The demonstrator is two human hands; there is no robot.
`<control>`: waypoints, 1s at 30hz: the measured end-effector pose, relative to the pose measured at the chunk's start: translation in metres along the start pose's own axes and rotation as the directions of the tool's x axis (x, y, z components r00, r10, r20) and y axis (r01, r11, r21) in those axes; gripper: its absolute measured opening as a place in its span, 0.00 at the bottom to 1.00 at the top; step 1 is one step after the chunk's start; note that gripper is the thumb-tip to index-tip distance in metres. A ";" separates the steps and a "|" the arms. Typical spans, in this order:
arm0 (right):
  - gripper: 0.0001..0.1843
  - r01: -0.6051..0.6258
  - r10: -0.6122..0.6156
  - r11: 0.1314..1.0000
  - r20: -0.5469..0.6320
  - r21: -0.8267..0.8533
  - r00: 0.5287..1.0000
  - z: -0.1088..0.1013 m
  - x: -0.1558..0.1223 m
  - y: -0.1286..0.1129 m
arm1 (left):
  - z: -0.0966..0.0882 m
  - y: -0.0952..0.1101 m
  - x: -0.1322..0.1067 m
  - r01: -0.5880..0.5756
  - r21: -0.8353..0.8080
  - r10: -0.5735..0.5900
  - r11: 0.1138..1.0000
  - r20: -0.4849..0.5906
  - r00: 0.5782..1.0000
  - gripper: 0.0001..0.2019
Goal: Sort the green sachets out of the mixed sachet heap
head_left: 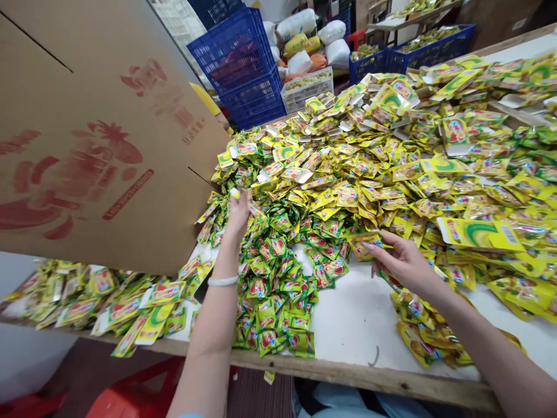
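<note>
My left hand (238,210), with a white band on its wrist, is over the far side of a heap of small green sachets (272,278), beside the carton. Its fingers are curled and partly hidden, with a small white and yellow bit at the tips that I cannot make out. My right hand (398,261) pinches the edge of a yellow sachet (364,246) between thumb and fingers, at the near edge of the yellow heap. Below that hand lies a smaller group of yellow sachets (429,331) on the white tabletop (352,313).
A large brown carton (143,232) with red print stands at the left. Flat yellow boxes (481,234) lie among the heaped packets. Blue crates (252,75), a white crate (308,90) and sacks (300,43) are behind the table. A red stool (130,397) is below the wooden table edge (348,374).
</note>
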State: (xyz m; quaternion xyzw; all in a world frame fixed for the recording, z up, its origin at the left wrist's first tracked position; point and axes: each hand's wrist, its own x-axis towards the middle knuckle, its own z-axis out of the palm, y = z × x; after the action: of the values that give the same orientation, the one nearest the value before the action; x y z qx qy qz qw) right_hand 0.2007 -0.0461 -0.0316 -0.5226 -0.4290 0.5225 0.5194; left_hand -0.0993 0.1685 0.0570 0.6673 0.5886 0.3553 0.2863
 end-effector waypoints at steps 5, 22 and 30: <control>0.27 0.014 -0.015 1.000 0.036 0.024 0.999 0.006 -0.008 -0.008 | 0.009 0.045 -0.086 0.096 -0.537 0.028 0.838 0.219 0.975 0.37; 0.10 0.377 -0.377 0.917 -0.030 0.130 0.926 0.027 -0.023 -0.010 | 0.108 0.031 -0.190 0.379 -0.448 0.100 0.810 0.742 0.663 0.32; 0.14 0.592 -0.477 0.697 0.355 -0.405 0.804 0.019 -0.024 -0.018 | 0.099 0.044 -0.188 0.082 -0.261 0.143 0.962 0.735 0.663 0.35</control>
State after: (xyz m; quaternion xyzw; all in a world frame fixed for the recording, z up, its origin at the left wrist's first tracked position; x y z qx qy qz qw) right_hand 0.1814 -0.0663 -0.0094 -0.4274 -0.7376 0.2739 0.4452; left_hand -0.0041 -0.0203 0.0085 0.7181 0.3532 0.1319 0.5850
